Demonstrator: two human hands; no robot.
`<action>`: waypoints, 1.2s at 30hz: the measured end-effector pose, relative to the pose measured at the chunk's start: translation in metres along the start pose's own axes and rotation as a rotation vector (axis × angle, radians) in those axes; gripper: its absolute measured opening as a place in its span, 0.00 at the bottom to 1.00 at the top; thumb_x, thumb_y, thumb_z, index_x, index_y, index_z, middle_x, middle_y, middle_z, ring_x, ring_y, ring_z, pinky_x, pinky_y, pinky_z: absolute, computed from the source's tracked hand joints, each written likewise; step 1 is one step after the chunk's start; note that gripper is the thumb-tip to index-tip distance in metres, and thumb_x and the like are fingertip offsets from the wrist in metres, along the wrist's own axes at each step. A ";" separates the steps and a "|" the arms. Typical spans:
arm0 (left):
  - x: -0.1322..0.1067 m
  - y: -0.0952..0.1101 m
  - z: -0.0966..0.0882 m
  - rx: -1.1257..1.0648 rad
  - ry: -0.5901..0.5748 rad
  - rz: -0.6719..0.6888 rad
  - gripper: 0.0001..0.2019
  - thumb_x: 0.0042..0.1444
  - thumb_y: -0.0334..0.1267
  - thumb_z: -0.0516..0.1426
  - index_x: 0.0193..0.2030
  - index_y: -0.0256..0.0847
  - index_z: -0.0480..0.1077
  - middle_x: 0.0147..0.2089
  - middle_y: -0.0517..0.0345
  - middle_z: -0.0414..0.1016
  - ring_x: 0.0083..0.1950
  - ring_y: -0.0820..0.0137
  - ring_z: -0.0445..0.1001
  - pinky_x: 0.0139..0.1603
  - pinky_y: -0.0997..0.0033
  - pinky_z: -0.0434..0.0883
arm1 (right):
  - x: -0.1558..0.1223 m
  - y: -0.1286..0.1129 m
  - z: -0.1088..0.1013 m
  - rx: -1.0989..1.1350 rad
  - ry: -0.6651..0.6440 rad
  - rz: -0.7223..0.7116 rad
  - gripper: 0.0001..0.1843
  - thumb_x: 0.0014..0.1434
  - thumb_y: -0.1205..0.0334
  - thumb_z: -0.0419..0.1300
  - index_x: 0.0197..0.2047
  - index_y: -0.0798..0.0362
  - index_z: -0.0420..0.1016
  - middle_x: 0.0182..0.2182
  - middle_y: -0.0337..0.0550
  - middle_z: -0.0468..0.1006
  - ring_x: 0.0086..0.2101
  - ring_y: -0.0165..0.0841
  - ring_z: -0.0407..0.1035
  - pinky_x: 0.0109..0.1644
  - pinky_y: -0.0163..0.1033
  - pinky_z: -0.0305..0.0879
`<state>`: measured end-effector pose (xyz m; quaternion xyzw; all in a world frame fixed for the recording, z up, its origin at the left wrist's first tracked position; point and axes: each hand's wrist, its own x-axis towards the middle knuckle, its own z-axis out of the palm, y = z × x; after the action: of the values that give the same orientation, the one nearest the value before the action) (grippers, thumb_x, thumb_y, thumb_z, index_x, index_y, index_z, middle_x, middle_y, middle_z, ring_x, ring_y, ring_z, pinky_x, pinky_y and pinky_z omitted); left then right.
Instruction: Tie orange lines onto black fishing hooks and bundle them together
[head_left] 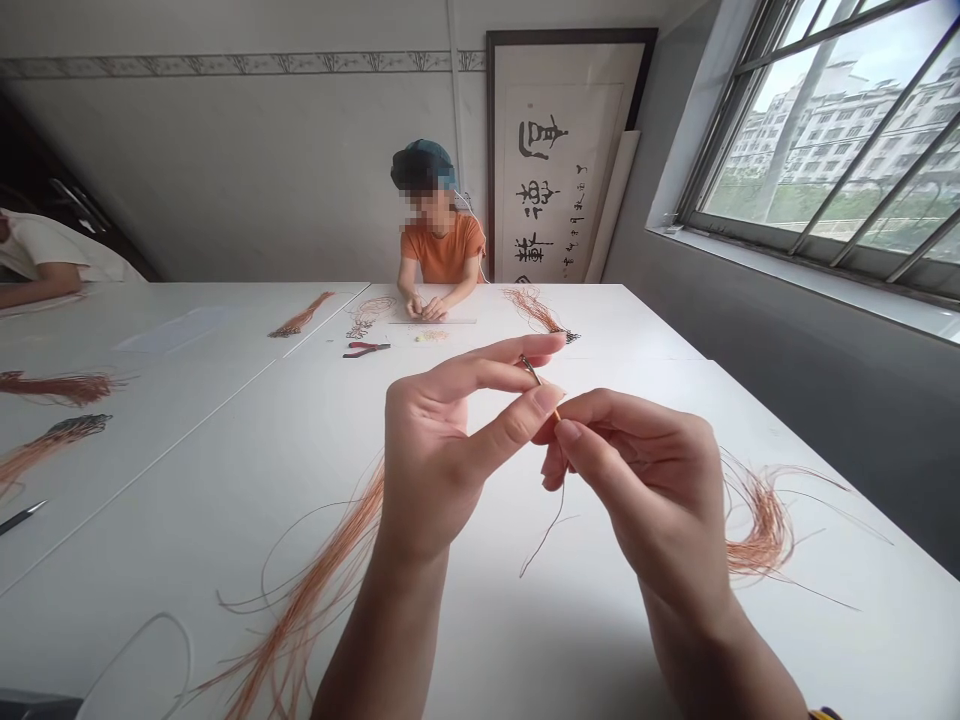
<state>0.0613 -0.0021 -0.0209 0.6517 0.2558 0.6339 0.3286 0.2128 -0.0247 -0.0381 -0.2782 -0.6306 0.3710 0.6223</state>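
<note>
My left hand (442, 440) is raised over the white table (225, 460), thumb and forefinger pinching a small metal piece (531, 369). My right hand (645, 480) meets it from the right, fingertips pinched on a thin copper-coloured wire (551, 520) that hangs down in a curve toward the table. The two hands touch at the fingertips. A long bundle of copper wires (315, 590) lies under my left forearm. Another curled bundle of wires (761, 525) lies to the right of my right hand.
A person in an orange shirt (442, 250) works at the far end of the table, with red-handled pliers (366, 348) and more wire bundles (536, 310) nearby. Another person's arm (37, 270) shows at far left. Wire bundles (60, 385) lie on the left table. A window (840, 130) is at the right.
</note>
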 end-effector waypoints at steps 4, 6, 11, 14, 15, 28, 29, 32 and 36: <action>-0.001 0.001 0.001 0.026 0.020 0.012 0.07 0.61 0.33 0.69 0.35 0.52 0.84 0.51 0.61 0.87 0.60 0.61 0.83 0.63 0.53 0.80 | 0.000 -0.001 0.001 -0.015 0.008 -0.008 0.12 0.67 0.72 0.61 0.32 0.52 0.80 0.24 0.33 0.78 0.26 0.26 0.69 0.32 0.33 0.67; -0.001 0.002 0.004 0.022 0.048 0.026 0.07 0.61 0.32 0.69 0.34 0.51 0.84 0.50 0.61 0.87 0.59 0.61 0.83 0.63 0.53 0.80 | 0.000 -0.001 0.001 -0.021 0.011 -0.009 0.12 0.67 0.71 0.61 0.32 0.52 0.80 0.23 0.33 0.78 0.26 0.26 0.69 0.32 0.33 0.68; 0.000 0.004 0.010 0.014 0.099 0.043 0.09 0.59 0.29 0.68 0.31 0.49 0.83 0.46 0.61 0.88 0.56 0.61 0.85 0.63 0.54 0.80 | -0.001 0.000 0.002 -0.053 0.033 -0.021 0.12 0.67 0.71 0.62 0.32 0.51 0.80 0.23 0.34 0.77 0.27 0.27 0.69 0.32 0.34 0.67; 0.000 0.005 0.010 0.034 0.098 0.047 0.09 0.59 0.30 0.68 0.30 0.49 0.82 0.46 0.60 0.88 0.55 0.60 0.85 0.62 0.53 0.81 | -0.002 -0.001 0.002 -0.080 0.046 -0.035 0.12 0.67 0.72 0.61 0.32 0.51 0.80 0.23 0.34 0.77 0.26 0.27 0.69 0.32 0.34 0.66; 0.000 0.006 0.010 0.039 0.098 0.050 0.09 0.59 0.30 0.68 0.30 0.49 0.82 0.46 0.60 0.88 0.55 0.60 0.85 0.62 0.53 0.81 | -0.003 -0.001 0.002 -0.085 0.048 -0.040 0.12 0.66 0.72 0.61 0.32 0.51 0.80 0.23 0.34 0.77 0.26 0.27 0.68 0.32 0.34 0.66; 0.000 0.005 0.011 0.016 0.066 0.074 0.10 0.58 0.28 0.68 0.30 0.49 0.83 0.46 0.61 0.88 0.53 0.62 0.85 0.61 0.56 0.81 | -0.004 -0.004 0.002 -0.069 0.048 -0.038 0.12 0.64 0.74 0.61 0.30 0.51 0.77 0.22 0.34 0.74 0.26 0.27 0.67 0.30 0.33 0.64; 0.000 0.004 0.009 0.009 0.049 0.071 0.10 0.59 0.28 0.68 0.31 0.49 0.83 0.47 0.61 0.88 0.53 0.63 0.85 0.62 0.56 0.81 | -0.004 -0.004 0.002 -0.066 0.047 -0.032 0.13 0.64 0.74 0.61 0.30 0.51 0.77 0.22 0.33 0.74 0.26 0.27 0.67 0.30 0.33 0.65; 0.002 0.000 0.005 -0.007 -0.014 0.045 0.08 0.60 0.31 0.68 0.33 0.51 0.84 0.48 0.61 0.88 0.54 0.63 0.85 0.64 0.56 0.80 | -0.005 -0.005 0.001 -0.056 0.043 -0.020 0.13 0.64 0.74 0.61 0.29 0.51 0.77 0.22 0.33 0.74 0.26 0.27 0.68 0.31 0.33 0.65; 0.003 -0.002 0.004 -0.051 -0.017 0.015 0.08 0.60 0.31 0.68 0.33 0.51 0.84 0.48 0.62 0.88 0.53 0.63 0.85 0.62 0.56 0.81 | -0.005 -0.007 0.001 -0.068 0.042 -0.016 0.12 0.64 0.74 0.62 0.29 0.51 0.78 0.22 0.32 0.75 0.26 0.26 0.68 0.32 0.32 0.66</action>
<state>0.0654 0.0011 -0.0208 0.6505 0.2320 0.6370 0.3425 0.2128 -0.0327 -0.0356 -0.3019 -0.6317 0.3385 0.6287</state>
